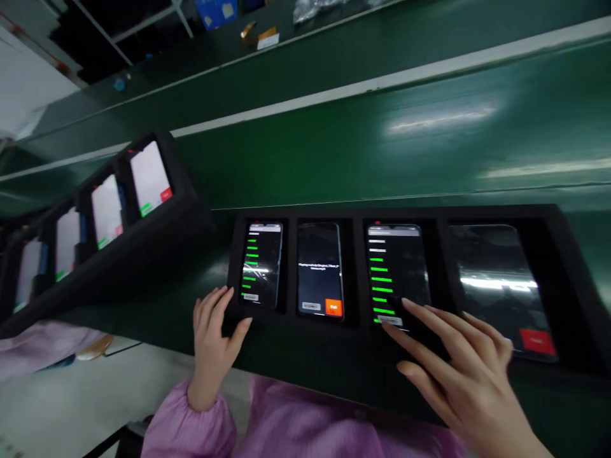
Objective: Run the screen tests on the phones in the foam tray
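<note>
A black foam tray [358, 267] in front of me holds several smartphones in a row of slots. My right hand [458, 362] is spread over the third smartphone [396, 267], a fingertip at the lower part of its screen, which lists green lines. To the right lies a smartphone [496, 273] with a red button on a dark screen. The second smartphone [319, 270] shows white text and an orange-red button. My left hand [212, 337], fingers apart and holding nothing, rests by the tray's front left corner, nearest the first smartphone [261, 264], which also shows green lines.
On the left, a second black tray [191, 203] sits at an angle, with several phones showing white screens. Beneath is a green work surface [296, 165] with a pale rail [334, 102] behind. A blue bin [214, 13] and small items are at the back.
</note>
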`<state>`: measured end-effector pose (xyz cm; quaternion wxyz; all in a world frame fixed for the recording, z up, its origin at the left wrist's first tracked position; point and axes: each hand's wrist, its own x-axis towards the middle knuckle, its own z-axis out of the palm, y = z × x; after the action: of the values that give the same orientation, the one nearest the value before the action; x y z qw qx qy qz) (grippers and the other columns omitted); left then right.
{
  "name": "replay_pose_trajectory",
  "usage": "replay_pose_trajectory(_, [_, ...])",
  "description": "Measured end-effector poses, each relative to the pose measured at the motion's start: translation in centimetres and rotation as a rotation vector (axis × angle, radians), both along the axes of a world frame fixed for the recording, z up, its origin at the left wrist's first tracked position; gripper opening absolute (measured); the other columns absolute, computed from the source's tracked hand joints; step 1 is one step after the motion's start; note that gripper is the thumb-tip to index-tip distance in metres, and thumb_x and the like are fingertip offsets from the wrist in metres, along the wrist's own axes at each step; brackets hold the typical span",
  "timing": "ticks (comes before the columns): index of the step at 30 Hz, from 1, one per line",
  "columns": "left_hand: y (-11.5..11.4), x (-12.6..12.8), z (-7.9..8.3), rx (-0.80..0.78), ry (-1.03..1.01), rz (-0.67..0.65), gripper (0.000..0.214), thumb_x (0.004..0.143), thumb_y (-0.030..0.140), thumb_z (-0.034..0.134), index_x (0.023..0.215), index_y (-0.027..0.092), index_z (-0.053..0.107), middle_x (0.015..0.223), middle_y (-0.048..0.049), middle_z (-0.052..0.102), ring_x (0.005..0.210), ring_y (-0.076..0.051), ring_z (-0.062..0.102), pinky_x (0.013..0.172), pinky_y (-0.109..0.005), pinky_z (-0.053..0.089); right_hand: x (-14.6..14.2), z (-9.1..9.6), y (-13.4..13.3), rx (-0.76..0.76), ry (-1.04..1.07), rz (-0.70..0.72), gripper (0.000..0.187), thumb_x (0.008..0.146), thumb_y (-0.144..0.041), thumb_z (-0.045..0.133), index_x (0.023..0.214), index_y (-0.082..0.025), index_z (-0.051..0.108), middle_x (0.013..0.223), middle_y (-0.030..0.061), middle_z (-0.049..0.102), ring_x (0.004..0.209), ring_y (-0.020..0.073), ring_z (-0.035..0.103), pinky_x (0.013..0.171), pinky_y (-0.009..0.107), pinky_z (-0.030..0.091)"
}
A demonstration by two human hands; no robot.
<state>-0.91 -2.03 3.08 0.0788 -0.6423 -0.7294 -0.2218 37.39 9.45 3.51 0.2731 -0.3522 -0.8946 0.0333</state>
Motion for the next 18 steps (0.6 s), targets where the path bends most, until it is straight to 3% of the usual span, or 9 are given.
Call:
replay_pose_trajectory(4, [-0.2,0.2,0.3,-0.027,0.038,0.015,0.047,0.105,0.043,0.062,0.148,0.023,0.057,0.14,-0.0129,0.068,0.136,-0.028,0.062,0.125,-0.051,0.042,-1.0,-0.9,-0.1,-0.057,-0.025,-0.216,0.04,0.11,-0.043,0.048,0.141,-0.026,0.065,0.157,0.0205,0.056,0.127,0.0509,0.059,0.1,0.071,0.038])
replay_pose_trajectory(7, [0.0,0.5,0.5,-0.038,0.039,0.009,0.045,0.105,0.044,0.062,0.146,0.025,0.058,0.142,-0.0128,0.066,0.137,-0.028,0.062,0.125,-0.051,0.041,-1.7,-1.1,0.0,-0.081,-0.038,-0.29,0.046,0.11,-0.047,0.045,0.146,-0.026,0.062,0.159,0.0218,0.053,0.13,0.0551,0.056,0.098,0.074,0.038])
replay_pose_trajectory(11, [0.4,0.7,0.4,-0.03,-0.009,-0.037,0.045,0.104,0.043,0.064,0.144,0.025,0.061,0.143,-0.0136,0.064,0.138,-0.031,0.06,0.126,-0.054,0.038,-1.6,-0.7,0.1,-0.017,-0.079,-0.291,0.041,0.111,-0.045,0.046,0.137,-0.022,0.066,0.155,0.0217,0.057,0.129,0.0488,0.058,0.097,0.065,0.041])
replay_pose_trajectory(15, [0.9,0.6,-0.1,-0.011,-0.027,-0.074,0.045,0.103,0.042,0.066,0.144,0.024,0.062,0.143,-0.016,0.064,0.138,-0.033,0.059,0.127,-0.057,0.037,-1.3,-0.1,-0.2,-0.013,-0.015,-0.25,0.032,0.113,-0.041,0.049,0.132,-0.026,0.069,0.15,0.0142,0.062,0.127,0.0358,0.059,0.102,0.055,0.041])
replay_pose_trajectory(18, [1.1,0.4,-0.5,-0.012,-0.02,-0.077,0.046,0.102,0.043,0.066,0.144,0.024,0.062,0.142,-0.0162,0.065,0.137,-0.034,0.06,0.127,-0.059,0.037,-1.6,0.2,-0.4,-0.056,-0.017,-0.289,0.036,0.113,-0.048,0.047,0.131,-0.029,0.071,0.152,0.0117,0.062,0.129,0.0352,0.058,0.106,0.056,0.037])
